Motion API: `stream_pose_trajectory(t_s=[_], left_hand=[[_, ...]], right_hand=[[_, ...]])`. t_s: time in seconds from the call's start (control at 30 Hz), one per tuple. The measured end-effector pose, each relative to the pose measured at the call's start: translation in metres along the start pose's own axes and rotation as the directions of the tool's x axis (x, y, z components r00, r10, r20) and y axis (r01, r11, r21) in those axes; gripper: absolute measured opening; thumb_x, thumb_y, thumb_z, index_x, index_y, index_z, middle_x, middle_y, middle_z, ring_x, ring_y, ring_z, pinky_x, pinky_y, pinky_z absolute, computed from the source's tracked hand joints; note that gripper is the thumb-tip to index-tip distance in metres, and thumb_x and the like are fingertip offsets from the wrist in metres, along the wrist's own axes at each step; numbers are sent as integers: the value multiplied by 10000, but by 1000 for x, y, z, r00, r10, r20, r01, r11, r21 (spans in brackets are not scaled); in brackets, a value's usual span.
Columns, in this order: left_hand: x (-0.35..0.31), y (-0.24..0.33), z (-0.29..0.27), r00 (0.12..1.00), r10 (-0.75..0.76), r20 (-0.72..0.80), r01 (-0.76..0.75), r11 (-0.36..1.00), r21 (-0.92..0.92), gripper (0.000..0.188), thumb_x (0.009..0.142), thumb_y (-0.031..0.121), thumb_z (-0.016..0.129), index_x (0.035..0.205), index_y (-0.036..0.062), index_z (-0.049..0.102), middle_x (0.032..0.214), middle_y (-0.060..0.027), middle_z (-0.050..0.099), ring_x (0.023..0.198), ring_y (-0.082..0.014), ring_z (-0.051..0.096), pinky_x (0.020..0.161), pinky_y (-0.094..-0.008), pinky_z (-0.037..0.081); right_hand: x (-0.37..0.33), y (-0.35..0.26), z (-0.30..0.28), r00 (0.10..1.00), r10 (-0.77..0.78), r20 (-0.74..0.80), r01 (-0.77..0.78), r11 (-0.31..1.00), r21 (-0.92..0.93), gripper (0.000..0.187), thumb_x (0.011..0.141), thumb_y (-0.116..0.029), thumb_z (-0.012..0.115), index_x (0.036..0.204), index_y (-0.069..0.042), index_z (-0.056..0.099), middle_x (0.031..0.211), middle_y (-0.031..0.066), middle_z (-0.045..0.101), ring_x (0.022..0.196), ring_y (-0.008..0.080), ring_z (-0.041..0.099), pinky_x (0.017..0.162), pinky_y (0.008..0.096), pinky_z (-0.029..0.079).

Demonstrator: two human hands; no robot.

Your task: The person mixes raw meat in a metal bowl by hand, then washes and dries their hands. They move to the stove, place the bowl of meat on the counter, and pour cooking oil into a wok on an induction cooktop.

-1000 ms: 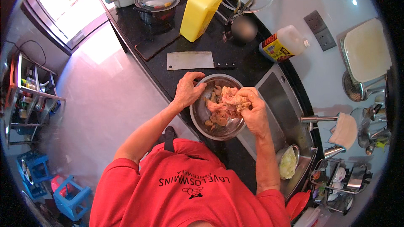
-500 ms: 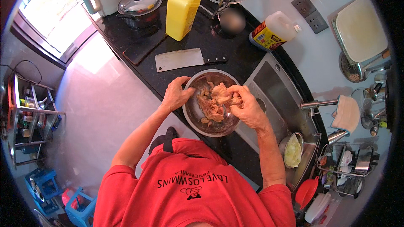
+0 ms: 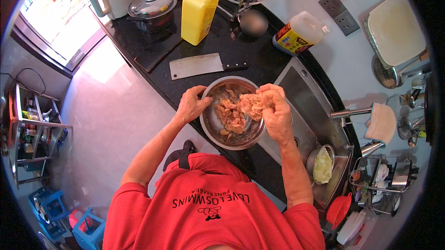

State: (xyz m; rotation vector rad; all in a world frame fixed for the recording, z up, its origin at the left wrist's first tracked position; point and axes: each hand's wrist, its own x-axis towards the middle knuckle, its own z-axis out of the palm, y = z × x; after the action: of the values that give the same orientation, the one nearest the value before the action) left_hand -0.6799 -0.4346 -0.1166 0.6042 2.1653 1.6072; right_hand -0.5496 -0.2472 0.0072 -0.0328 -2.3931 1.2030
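Observation:
A round steel bowl (image 3: 217, 136) stands at the counter's edge, close in front of me. Its left rim is gripped by my left hand (image 3: 192, 105), thumb over the inside and fingers outside. Pieces of pale brownish-pink meat (image 3: 229, 116) lie in the middle of the bowl. My right hand (image 3: 277, 115), at the bowl's right side, is closed on a clump of the meat (image 3: 251, 105) and lifts it above the rest. Its fingertips are partly hidden by the clump. Just beyond the bowl, a cleaver (image 3: 197, 66) lies flat, its black handle pointing right.
A yellow pump bottle (image 3: 200, 11), a lidded pot (image 3: 153, 6) and a jug with a coloured label (image 3: 299, 34) stand farther back. Right of the bowl is a steel sink (image 3: 289, 85) with a faucet (image 3: 354, 114). A bowl of pale green vegetable (image 3: 322, 166) sits at its near end.
My right hand has moved slightly up and right, drawing the meat clump away from the rest toward the bowl's right rim. My left hand stays on the rim.

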Motion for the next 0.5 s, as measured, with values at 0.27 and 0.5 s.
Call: stream_pose_trajectory(t_s=[0.27,0.5], left_hand=[[-3,2,-2,999,34,-39,-31,998,61,421,726,215,656,1051,-48,613,913,-155,666,819,-211,636,757,-325,500],[-5,1,-6,1000,-18,-9,18,999,27,439,714,249,677,1042,-37,622,905,-152,668,783,-199,633,727,-322,501]], right_hand=[[-16,1,16,967,225,118,-254,850,462,285,758,168,371,915,-37,492,1010,61,529,881,93,541,823,243,457],[-15,-10,35,987,143,66,-158,878,453,199,775,111,517,912,-28,555,1014,79,554,951,152,549,838,264,446]])
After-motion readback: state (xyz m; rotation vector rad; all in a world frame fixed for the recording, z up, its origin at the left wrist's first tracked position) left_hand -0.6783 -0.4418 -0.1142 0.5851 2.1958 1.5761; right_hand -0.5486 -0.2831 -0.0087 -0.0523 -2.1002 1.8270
